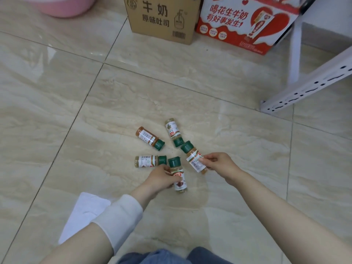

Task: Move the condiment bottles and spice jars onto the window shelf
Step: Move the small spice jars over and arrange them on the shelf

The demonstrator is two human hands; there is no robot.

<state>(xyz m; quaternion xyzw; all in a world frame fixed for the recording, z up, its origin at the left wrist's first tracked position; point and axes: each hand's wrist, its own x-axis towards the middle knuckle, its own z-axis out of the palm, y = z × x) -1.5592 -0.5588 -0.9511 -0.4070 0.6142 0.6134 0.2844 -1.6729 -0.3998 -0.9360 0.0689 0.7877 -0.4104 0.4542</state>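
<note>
Person is crouching over a glossy beige marble-pattern tile floor (57, 111); five small clear plastic spice jars with green caps are lying on it in a loose ring, caps all pointing inward. Left hand (162, 178), white sleeve (120, 216) wrapping the forearm, is curling its fingers round the near jar (179, 180), which has tan powder, a white-and-red label and its cap pointing away from the person; grip is clamped on the jar body. Right hand (219, 164) is pinching the right jar (195, 160), tan powder, barcode label facing up; thumb and fingertips are closing on its lower half, cap slanting up-left; cannot tell whether either held jar is off the tile. Three jars are lying untouched: orange jar (149, 138) with reddish powder, upper left, cap slanting down-right; far jar (173, 130) with pale powder, its cap just beside the right jar's cap; left jar (149, 161) with pale powder, lying crosswise, its cap just beside the near jar's cap. Further back a brown cardboard box (162, 18) with black printing is standing just beside a red-and-white printed carton (243, 23); a pink plastic basin (62, 6) is showing at the top left edge; a white perforated metal rack post (304, 86) is slanting in from the right; a flat white sheet (83, 212) is lying on the floor by the left forearm; blue denim knees (162, 256) are showing at the bottom edge.
</note>
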